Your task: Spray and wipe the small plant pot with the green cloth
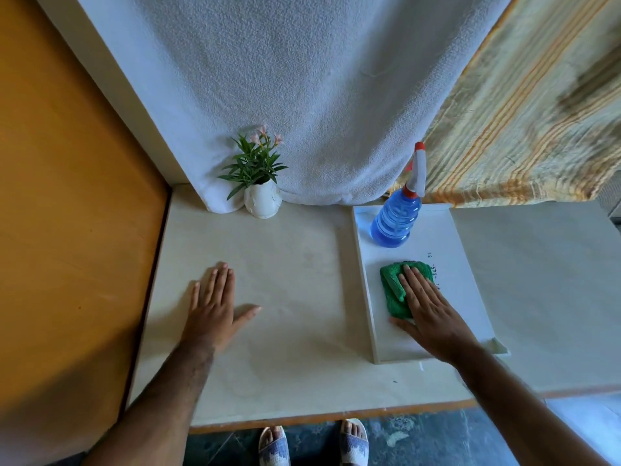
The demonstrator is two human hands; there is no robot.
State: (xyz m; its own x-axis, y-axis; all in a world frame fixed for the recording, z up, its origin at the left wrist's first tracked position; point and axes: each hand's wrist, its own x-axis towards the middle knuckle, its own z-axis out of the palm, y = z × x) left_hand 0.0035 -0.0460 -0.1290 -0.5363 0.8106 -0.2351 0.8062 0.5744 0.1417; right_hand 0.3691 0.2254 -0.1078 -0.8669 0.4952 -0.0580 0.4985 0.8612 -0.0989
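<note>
Left hand (213, 311), lower left of centre: flat on the desk (295, 297), palm down, fingers spread straight, thumb splayed toward the right. It holds nothing.

Right hand (428, 312), lower right of centre: laid flat, palm down, fingers extended and close together, pressing on the green cloth (396, 290). No pinch or closed grip is visible.

Green cloth: bright green, fine ribbed microfibre-like weave, folded into a thick rough rectangle with a rolled fold along its left side. It lies on a white tray (460, 297), partly covered by the fingers.

White tray: rectangular, smooth, with a low raised rim, at the right of centre on the desk. Small dark specks show on its surface just right of the cloth.

Spray bottle (396, 218): upright at the far end of the tray, clear ridged plastic body holding blue liquid, white trigger head with red collar and red nozzle tip.

Small plant pot (262, 201): upper centre-left, well apart from both hands, on the desk touching a white textured towel-like hanging (302, 79). The pot is white, glossy, rounded, with relief moulding. It carries narrow green leaves and pale pink flowers.

Desk: pale cream, matt, faintly mottled surface with an orange-brown front edge.
</note>
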